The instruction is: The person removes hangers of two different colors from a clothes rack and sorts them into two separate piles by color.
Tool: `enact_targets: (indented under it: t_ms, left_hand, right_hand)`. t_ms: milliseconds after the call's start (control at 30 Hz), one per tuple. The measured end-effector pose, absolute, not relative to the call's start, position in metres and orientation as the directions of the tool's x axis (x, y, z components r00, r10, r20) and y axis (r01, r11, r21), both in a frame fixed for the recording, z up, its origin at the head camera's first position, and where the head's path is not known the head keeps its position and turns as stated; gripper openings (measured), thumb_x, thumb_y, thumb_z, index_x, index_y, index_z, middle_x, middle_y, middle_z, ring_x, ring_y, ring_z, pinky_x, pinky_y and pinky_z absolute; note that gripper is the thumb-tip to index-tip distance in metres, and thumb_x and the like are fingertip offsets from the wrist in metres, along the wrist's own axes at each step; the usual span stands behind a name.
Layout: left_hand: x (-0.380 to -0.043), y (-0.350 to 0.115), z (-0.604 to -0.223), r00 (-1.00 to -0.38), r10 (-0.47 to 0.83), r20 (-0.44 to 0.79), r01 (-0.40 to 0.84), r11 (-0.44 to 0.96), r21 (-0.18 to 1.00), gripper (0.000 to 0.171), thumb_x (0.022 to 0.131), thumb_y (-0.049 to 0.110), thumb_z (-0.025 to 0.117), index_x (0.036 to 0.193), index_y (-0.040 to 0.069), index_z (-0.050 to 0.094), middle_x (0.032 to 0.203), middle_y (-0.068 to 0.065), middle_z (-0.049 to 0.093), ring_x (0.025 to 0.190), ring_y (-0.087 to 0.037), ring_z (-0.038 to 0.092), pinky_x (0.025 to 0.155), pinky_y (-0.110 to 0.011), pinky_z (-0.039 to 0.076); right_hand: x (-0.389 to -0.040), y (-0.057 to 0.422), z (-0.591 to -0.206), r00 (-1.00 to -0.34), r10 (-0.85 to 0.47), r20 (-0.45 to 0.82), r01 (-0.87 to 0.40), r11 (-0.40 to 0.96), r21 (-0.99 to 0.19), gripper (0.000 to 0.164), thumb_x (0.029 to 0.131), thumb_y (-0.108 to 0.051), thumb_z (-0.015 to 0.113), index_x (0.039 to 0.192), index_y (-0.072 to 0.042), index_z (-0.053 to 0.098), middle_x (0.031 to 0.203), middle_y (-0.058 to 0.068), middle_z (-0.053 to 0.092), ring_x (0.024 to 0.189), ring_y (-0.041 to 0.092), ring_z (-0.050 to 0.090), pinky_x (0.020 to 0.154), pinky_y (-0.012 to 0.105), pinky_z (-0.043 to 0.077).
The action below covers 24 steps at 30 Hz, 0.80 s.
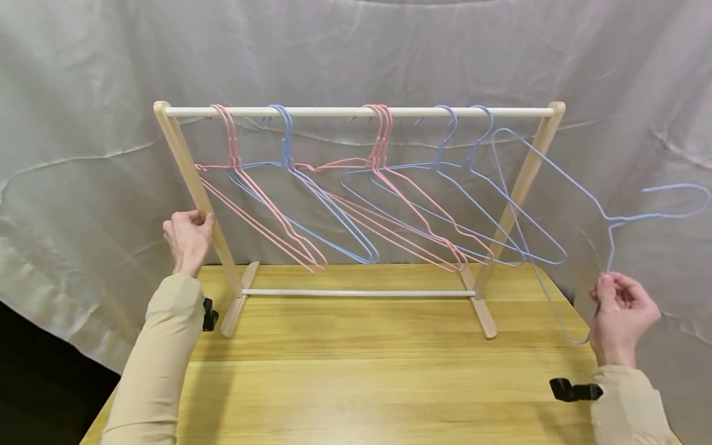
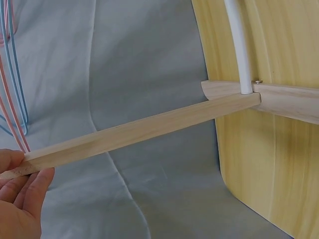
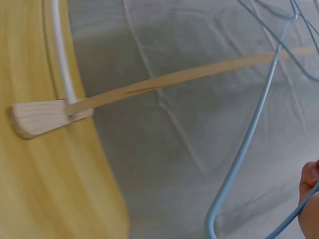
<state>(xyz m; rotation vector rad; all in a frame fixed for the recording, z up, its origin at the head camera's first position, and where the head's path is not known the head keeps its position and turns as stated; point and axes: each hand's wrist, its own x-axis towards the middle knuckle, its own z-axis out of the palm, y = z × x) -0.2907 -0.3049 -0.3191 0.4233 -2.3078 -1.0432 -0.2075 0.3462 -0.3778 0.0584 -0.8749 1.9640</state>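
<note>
My left hand point(image 1: 189, 241) grips the left wooden post point(image 1: 182, 154) of a clothes rack about midway up. In the left wrist view, thumb and fingers lie on either side of that post point(image 2: 134, 129). At the right, my right hand point(image 1: 623, 315) pinches a blue wire hanger point(image 1: 616, 219) by its frame. This hanger is apart from the rail, turned sideways with its hook pointing right. Part of its blue wire point(image 3: 244, 144) crosses the right wrist view, where only a bit of the hand shows at the edge.
From the white rail point(image 1: 328, 112) hang pink hangers point(image 1: 232, 139), blue hangers point(image 1: 287, 139), more pink hangers point(image 1: 381, 139) and two blue hangers point(image 1: 445, 145). The rack's feet point(image 1: 484, 318) stand on a wooden table point(image 1: 356, 358). Grey cloth point(image 1: 356, 55) hangs behind.
</note>
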Motion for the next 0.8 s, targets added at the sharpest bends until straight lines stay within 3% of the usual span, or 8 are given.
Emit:
enact_targets:
  t_ms: [300,467,633,800]
  left_hand:
    - [-0.290,-0.306,-0.319,-0.794,-0.481,0.371,-0.032,0.644,0.765,0.038,0.099,0.027,0.057,0.116,-0.003,0.073,0.113,-0.027,0.072,0.111,-0.042,0.062,0.100,-0.049,0.044]
    - [-0.292,-0.305,-0.318,-0.801,-0.464,0.377,-0.020,0.652,0.758,0.038,0.099,0.026,0.057,0.117,-0.003,0.072,0.114,-0.027,0.072,0.118,-0.044,0.056,0.105,-0.053,0.040]
    - [-0.292,-0.304,-0.319,-0.804,-0.469,0.364,-0.029,0.644,0.765,0.038,0.099,0.027,0.057,0.118,-0.002,0.072,0.115,-0.027,0.071,0.121,-0.043,0.052,0.105,-0.053,0.037]
    - [-0.292,-0.305,-0.320,-0.777,-0.486,0.400,-0.020,0.654,0.756,0.035,0.099,0.025,0.058,0.113,-0.003,0.074,0.110,-0.027,0.073,0.115,-0.042,0.056,0.104,-0.051,0.039]
  right_hand:
    - [-0.183,0.349,-0.425,-0.544,0.802,0.248,-0.809,-0.422,-0.410,0.006,0.080,0.024,0.064,0.081,0.021,0.060,0.065,0.020,0.061,0.048,0.022,0.055,0.047,0.025,0.051]
    - [-0.176,0.350,-0.442,-0.515,0.827,0.226,-0.831,-0.417,-0.368,0.006,0.080,0.025,0.063,0.084,0.024,0.059,0.064,0.022,0.062,0.049,0.023,0.055,0.046,0.026,0.050]
    - [-0.173,0.353,-0.452,-0.498,0.844,0.200,-0.835,-0.404,-0.373,0.010,0.079,0.026,0.064,0.088,0.026,0.059,0.066,0.022,0.063,0.052,0.023,0.056,0.047,0.026,0.050]
    - [-0.172,0.357,-0.459,-0.483,0.860,0.165,-0.833,-0.394,-0.389,0.013,0.078,0.027,0.064,0.091,0.027,0.059,0.067,0.022,0.063,0.052,0.023,0.056,0.047,0.026,0.050]
